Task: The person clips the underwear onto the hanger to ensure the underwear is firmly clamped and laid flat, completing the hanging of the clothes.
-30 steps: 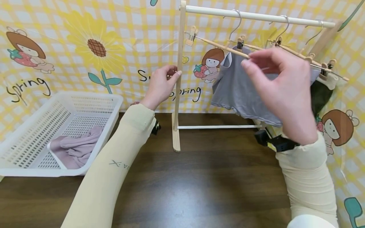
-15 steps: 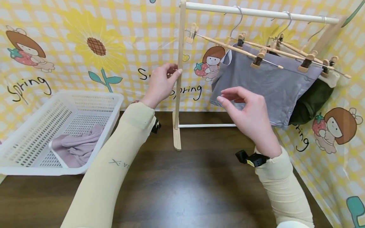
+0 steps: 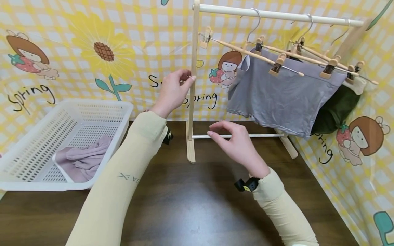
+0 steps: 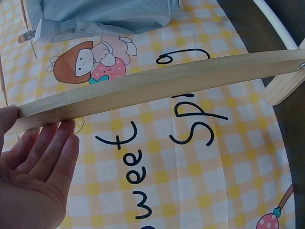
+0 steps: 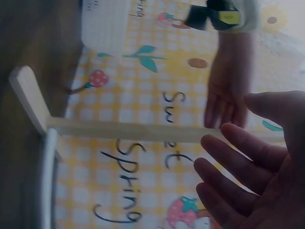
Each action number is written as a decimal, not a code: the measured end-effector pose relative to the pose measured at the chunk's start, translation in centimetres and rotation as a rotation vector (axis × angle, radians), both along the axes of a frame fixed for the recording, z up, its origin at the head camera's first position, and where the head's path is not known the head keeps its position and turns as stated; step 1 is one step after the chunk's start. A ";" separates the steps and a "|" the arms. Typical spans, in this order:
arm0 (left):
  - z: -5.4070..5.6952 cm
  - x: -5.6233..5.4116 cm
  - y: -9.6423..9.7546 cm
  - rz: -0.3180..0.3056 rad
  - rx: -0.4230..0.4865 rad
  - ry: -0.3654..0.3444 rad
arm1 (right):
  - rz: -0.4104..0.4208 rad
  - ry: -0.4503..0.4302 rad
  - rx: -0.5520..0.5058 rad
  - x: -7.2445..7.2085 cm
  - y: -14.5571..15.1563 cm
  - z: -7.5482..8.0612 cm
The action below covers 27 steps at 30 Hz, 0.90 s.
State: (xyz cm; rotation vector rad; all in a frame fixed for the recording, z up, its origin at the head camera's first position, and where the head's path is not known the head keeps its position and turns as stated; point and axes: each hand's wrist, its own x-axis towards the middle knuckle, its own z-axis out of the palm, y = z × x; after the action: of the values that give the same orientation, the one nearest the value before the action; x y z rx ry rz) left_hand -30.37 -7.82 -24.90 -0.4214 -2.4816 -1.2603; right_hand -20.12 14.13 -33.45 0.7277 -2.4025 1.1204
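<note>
My left hand point(image 3: 173, 90) pinches the upright wooden post point(image 4: 157, 86) of a small clothes rack between thumb and fingers. Low in front of the rack, my right hand point(image 3: 238, 145) hovers with loosely bent fingers and holds nothing. From the white top rail point(image 3: 286, 14) hang grey shorts point(image 3: 286, 95), clipped at the waistband to a clip hanger. The nearest wooden hanger bar point(image 3: 241, 50) crosses in front of them, with one clip point(image 3: 206, 37) at its left end and another point(image 3: 278, 64) near its right. Dark green shorts point(image 3: 341, 102) hang behind, partly hidden.
A white perforated basket point(image 3: 46, 187) stands on the left of the dark wooden table point(image 3: 191, 205), with a crumpled mauve garment point(image 3: 89, 159) inside. Behind and to the right hangs a yellow checked cloth point(image 3: 147, 37). A white lower bar point(image 3: 261, 135) joins the rack's feet.
My right hand has let go of the front hanger bar and moved down and left, leaving the grey shorts in full view. The left hand stays on the post.
</note>
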 end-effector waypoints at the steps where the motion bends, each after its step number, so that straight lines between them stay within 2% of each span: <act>1: 0.0 0.0 0.0 0.000 -0.002 -0.003 | 0.012 -0.003 0.002 -0.1 -0.2 -0.4; 7: 0.4 0.0 -0.2 -0.008 -0.029 -0.023 | 0.117 -0.009 0.032 -0.4 -2.2 -2.0; 12: 1.5 0.7 -0.8 -0.011 -0.016 -0.032 | 0.203 0.002 0.074 -0.5 -3.7 -2.4; 17: 2.9 2.3 -2.5 -0.013 0.002 -0.038 | 0.250 -0.001 0.097 -0.5 -5.3 -2.5; 21: 3.7 3.9 -4.2 -0.012 0.009 -0.068 | 0.278 -0.009 0.127 -0.3 -6.7 -2.6; 27: 4.3 6.5 -7.4 0.018 0.007 -0.054 | 0.331 -0.013 0.215 0.4 -8.7 -3.1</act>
State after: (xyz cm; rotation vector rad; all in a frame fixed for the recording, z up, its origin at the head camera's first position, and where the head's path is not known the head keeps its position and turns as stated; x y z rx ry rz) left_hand -23.83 -15.25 -20.63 -0.3673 -2.5195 -1.2893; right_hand -19.68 5.43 -36.51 1.2290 -2.5000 0.9926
